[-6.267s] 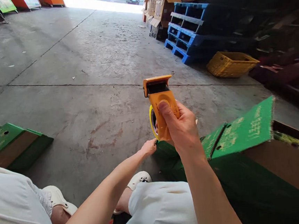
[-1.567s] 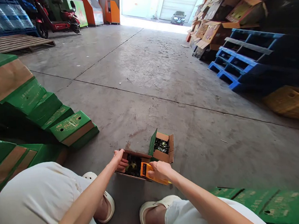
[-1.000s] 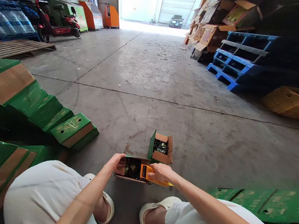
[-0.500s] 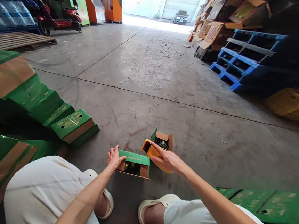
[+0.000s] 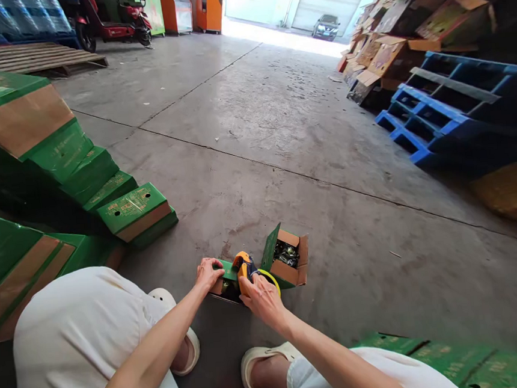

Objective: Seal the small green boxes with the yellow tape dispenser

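Note:
A small green cardboard box (image 5: 227,271) lies on the floor between my feet, with dark contents showing in its open part. My left hand (image 5: 209,273) is closed on the left end of this box, its fingers over the green flap. An orange tape dispenser (image 5: 243,263) with a yellow roll is in my right hand (image 5: 263,299), its head over the right part of the same box. Just to the right stands a second green box (image 5: 304,259), flaps up, with dark shiny wrapped contents inside.
Stacked green boxes (image 5: 135,211) rise on my left. More green boxes (image 5: 486,367) lie at my lower right. Farther right are blue pallets (image 5: 441,105) and heaped cardboard cartons (image 5: 382,56). A red scooter (image 5: 112,28) and a wooden pallet (image 5: 33,56) stand at the back left.
My right hand has brought the tape dispenser left, from between the two boxes onto the nearer one. My left hand still grips that box's left end, its fingers more curled.

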`<state>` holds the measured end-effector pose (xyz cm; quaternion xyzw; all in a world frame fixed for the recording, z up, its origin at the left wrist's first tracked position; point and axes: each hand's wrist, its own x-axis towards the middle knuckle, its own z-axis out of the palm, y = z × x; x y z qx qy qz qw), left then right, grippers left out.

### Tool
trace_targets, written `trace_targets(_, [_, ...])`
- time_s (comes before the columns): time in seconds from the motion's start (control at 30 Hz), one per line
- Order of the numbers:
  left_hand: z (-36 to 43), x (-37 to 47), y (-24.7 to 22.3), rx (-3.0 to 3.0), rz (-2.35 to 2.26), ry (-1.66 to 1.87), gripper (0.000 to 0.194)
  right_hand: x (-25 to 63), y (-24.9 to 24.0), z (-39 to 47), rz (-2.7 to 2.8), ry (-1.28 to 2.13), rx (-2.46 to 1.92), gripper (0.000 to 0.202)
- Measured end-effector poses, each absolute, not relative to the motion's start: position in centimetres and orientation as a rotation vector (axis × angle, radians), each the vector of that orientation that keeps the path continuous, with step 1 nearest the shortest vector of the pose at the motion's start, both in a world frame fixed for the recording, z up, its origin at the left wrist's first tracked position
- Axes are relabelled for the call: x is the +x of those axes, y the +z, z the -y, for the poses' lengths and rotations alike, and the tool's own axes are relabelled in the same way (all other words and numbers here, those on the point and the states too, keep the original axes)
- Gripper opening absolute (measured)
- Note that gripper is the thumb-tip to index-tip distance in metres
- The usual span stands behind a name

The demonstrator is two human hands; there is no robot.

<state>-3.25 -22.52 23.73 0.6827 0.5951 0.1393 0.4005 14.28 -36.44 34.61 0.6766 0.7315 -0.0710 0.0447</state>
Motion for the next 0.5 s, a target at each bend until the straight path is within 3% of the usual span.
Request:
trace_targets(0.13, [22.7,-3.2,23.3,1.699,-1.501,0.404,0.017,14.3,33.7,35.4,-2.144,-0.395,2.001,0.050])
trace_targets(0.27, [22.9,-3.1,23.0,1.678,-1.511,0.435,0.015,14.6,33.7,34.8,-2.075,-0.689,1.980,0.053])
trace_targets(0.37, [23.0,-3.1,22.9,1.664,-1.527,0.439,0.015,14.4,33.4,35.2,-2.052,-0.739,1.938,0.089])
trace_targets(0.4, [23.0,-3.1,22.9,1.660,-1.529,0.437,0.015,14.3,33.2,35.4,-2.063,-0.674,1.933,0.089])
trace_targets(0.5, [22.9,-3.1,23.0,1.655,-1.522,0.428,0.015,14.2,32.5,36.1,-2.143,-0.432,1.953,0.061])
